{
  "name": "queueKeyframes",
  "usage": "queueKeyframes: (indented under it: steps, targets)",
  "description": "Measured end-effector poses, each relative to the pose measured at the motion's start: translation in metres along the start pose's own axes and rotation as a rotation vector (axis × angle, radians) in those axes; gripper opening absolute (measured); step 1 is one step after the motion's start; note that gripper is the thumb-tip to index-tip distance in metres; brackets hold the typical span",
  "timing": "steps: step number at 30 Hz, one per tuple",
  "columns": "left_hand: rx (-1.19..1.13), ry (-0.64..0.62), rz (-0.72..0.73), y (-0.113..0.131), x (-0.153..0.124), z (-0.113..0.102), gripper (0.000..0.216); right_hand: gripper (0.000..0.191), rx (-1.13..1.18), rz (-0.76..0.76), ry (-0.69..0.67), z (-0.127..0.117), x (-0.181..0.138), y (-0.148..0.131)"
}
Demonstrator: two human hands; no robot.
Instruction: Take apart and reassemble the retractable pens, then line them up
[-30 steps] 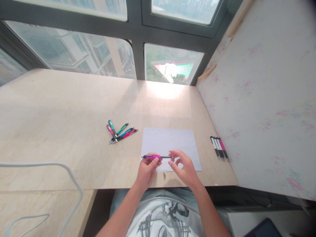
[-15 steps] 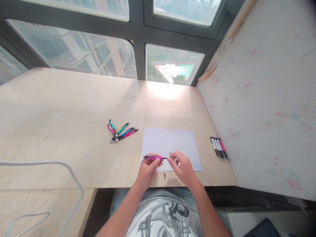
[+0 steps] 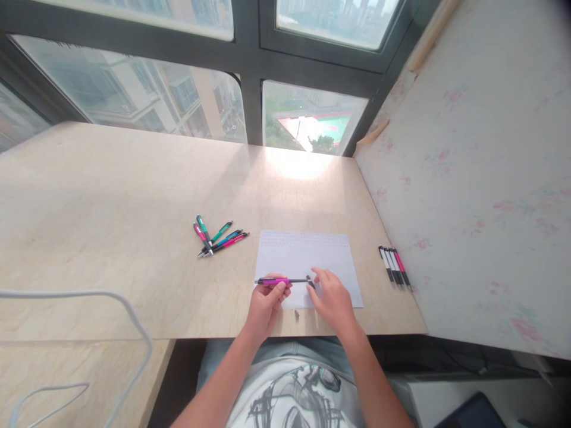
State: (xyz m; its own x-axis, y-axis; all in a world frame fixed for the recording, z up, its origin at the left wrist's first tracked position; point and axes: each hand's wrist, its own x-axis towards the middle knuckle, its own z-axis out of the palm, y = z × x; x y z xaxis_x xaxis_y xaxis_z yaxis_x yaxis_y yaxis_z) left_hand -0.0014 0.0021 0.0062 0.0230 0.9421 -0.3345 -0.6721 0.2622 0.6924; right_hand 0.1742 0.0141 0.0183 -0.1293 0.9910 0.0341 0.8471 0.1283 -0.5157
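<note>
My left hand (image 3: 266, 303) is closed around a pink and black pen (image 3: 279, 280), holding it level over the near part of a white sheet of paper (image 3: 307, 255). My right hand (image 3: 329, 298) pinches a small dark piece (image 3: 311, 281) at the pen's right end. A tiny dark part (image 3: 297, 314) lies on the table (image 3: 134, 196) just below the paper, between my hands.
Several coloured pens (image 3: 218, 236) lie fanned out left of the paper. Several white and black pens (image 3: 394, 266) lie side by side at the table's right edge, next to a pale wall panel (image 3: 482, 178). A white wire frame (image 3: 89, 333) stands at the near left. Windows run along the far side.
My right hand went from open fingers near the pen's end to a pinch on a small dark piece there. The left hand and pen stayed nearly still.
</note>
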Motion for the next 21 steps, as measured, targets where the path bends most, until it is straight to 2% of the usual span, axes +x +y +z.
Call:
queueKeyframes:
  steps: [2,4,9,12,16,21]
  targets:
    - [0.001,0.007,0.000,0.000,0.000,0.000,0.018,0.031,-0.005,0.005,-0.033,0.002,0.001,-0.005]
    - [0.004,0.013,0.001,0.000,0.000,0.000,0.019,0.031,0.088,0.016,-0.044,0.000,0.002,-0.007]
    - [0.006,0.015,0.008,0.000,0.001,0.000,0.020,0.017,0.727,0.175,0.077,-0.009,0.002,-0.003]
    - [0.000,0.027,0.013,0.000,0.001,0.000,0.020,0.020,1.005,0.258,0.160,-0.013,-0.001,-0.005]
    - [-0.003,0.027,0.014,0.000,0.001,0.000,0.019,0.035,1.114,0.287,0.184,-0.012,-0.004,-0.011]
    - [0.004,0.026,0.021,-0.001,0.001,-0.001,0.020,0.025,1.094,0.281,0.178,-0.008,-0.006,-0.014]
